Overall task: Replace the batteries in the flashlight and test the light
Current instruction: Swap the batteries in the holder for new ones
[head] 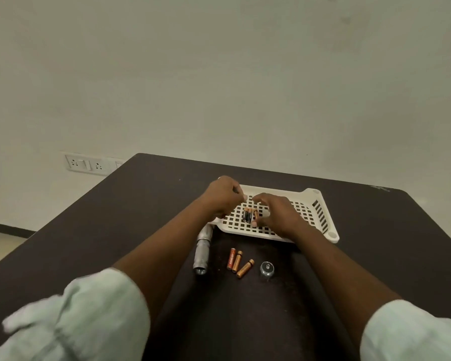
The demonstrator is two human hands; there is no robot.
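Note:
A silver flashlight body (202,252) lies on the dark table with its open end toward me. Its round cap (267,269) sits apart to the right. Between them lie three orange batteries (237,261). Three more batteries (248,214), black and orange, lie side by side in a white perforated tray (320,214). My left hand (223,196) is over the tray's far left corner, fingers curled, nothing visible in them. My right hand (276,214) arches over the tray with fingers apart, its thumb tip beside the rightmost tray battery.
The table (141,204) is dark brown with rounded far corners and stands against a pale wall. A socket panel (86,164) is on the wall to the left. My pale rolled sleeves fill the lower corners of the view.

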